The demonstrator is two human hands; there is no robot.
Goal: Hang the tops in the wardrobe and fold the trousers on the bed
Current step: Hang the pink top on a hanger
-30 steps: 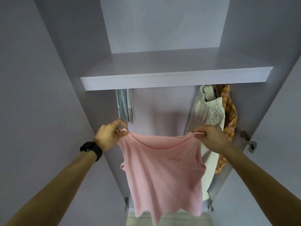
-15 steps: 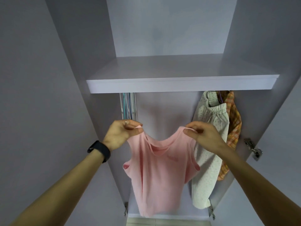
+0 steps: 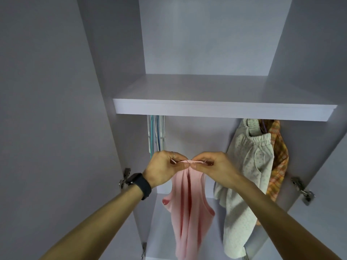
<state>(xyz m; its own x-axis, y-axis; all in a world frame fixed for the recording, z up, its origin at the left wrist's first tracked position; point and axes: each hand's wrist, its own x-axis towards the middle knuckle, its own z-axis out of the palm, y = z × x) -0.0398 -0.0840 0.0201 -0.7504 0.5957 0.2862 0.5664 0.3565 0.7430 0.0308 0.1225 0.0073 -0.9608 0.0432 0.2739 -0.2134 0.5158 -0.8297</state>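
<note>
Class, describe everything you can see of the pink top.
The pink top is sleeveless, of thin, soft-looking cloth. It hangs in long vertical folds below the wardrobe shelf, an armhole showing at each side. Its straps are bunched together at the top, pinched by the left hand and the right hand, which meet there. Its hem runs out of view.

A home: wardrobe (image 3: 223, 107) with hung clothes (image 3: 249, 166)

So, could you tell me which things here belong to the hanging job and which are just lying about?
In the job: pink top, pinched by left hand and right hand; spare hangers.
Just about: shelf, floral clothes and checked shirt already hanging, hinge, watch.
</note>
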